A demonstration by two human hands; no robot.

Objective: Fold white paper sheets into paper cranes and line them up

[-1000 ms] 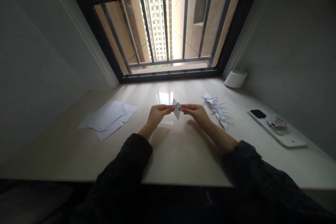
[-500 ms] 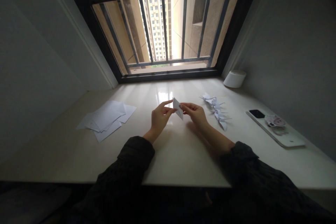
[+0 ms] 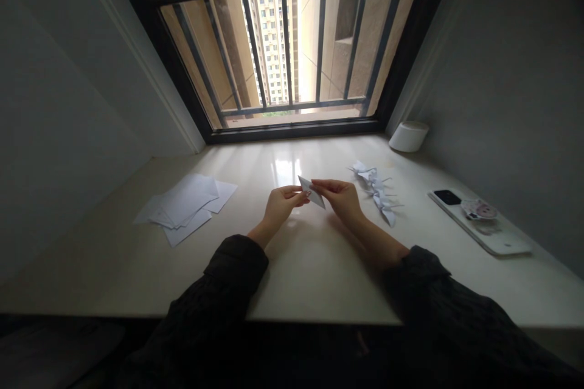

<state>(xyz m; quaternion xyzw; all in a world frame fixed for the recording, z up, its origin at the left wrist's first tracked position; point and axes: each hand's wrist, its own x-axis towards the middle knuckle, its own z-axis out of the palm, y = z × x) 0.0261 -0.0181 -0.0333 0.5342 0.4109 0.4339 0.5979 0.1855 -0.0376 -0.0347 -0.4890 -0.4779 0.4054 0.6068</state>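
Note:
A small piece of folded white paper (image 3: 316, 197), shaped like a narrow diamond, is held up over the middle of the sill. My left hand (image 3: 281, 203) pinches its left side between thumb and fingers. On the other side, my right hand (image 3: 341, 197) grips its upper right part, the fingertips partly covering the paper. Folded paper cranes (image 3: 374, 185) lie in a row just right of my right hand. Off to the left rests a loose stack of white paper sheets (image 3: 189, 200).
A phone (image 3: 497, 240) with a cartoon grip on its back lies at the right. A white cylindrical object (image 3: 409, 136) stands in the back right corner. Behind the pale sill (image 3: 319, 292) is a dark-framed window (image 3: 296, 130) with bars outside.
The folded paper has tilted, its lower tip swinging right. My left fingers have drawn together and come lower on it, while my right fingers have shifted over its upper side.

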